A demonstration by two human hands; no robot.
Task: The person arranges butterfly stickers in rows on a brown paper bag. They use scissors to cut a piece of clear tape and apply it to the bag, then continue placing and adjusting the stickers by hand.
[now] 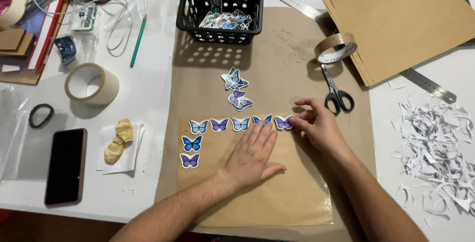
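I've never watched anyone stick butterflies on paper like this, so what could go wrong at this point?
The purple butterfly sticker under the right hand might go down crooked against the row. The left hand lies flat on the brown sheet, fingers over one sticker; if it slips, the sheet may shift. The loose stickers above could get swept aside by a sleeve or arm.

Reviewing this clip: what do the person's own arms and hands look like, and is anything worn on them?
Both forearms are bare right to the bottom edge of the picture, with no sleeves showing. The left hand and right hand wear no gloves, and no rings, watch or bracelet show. Fingernails look short and unpainted.
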